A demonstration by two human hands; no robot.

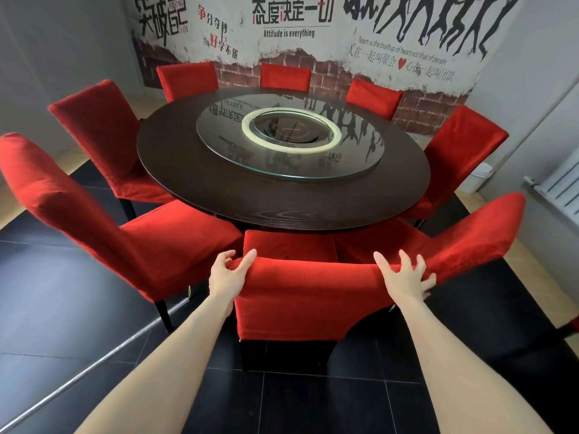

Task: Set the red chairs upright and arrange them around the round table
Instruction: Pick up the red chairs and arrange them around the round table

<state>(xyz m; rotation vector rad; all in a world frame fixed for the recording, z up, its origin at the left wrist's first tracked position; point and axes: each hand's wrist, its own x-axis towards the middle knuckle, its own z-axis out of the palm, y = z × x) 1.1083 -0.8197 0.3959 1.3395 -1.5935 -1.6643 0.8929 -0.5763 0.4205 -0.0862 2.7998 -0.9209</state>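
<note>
- A person's two bare arms reach forward from the near edge of the view to the nearest red chair (300, 296), which stands upright with its back toward the viewer.
- The left hand (228, 274) grips the top left corner of that chair's back, with the fingers curled over the top edge.
- The right hand (404, 277) rests on the top right corner, fingers splayed wide and lying over the red fabric rather than clenched.
- This chair's seat points at the near edge of the round table (188, 170), a dark wooden top, and sits partly under it.
- A glass turntable (360, 151) lies on the middle of the table and mirrors the wall.
- Seven more red chairs ring the table, all upright:
  - near left chair (109, 220)
  - left chair (103, 130)
  - three far chairs (285, 76) against the wall side
  - right chair (460, 151)
  - near right chair (470, 242), whose seat touches the held chair's seat.
- The far wall carries a mural (291, 32) with Chinese lettering, the words "Attitude is everything", and black dancing silhouettes.
- A white bin (476, 180) and a white radiator (560, 183) stand at the right.
- The floor (313, 402) is black tile.
</note>
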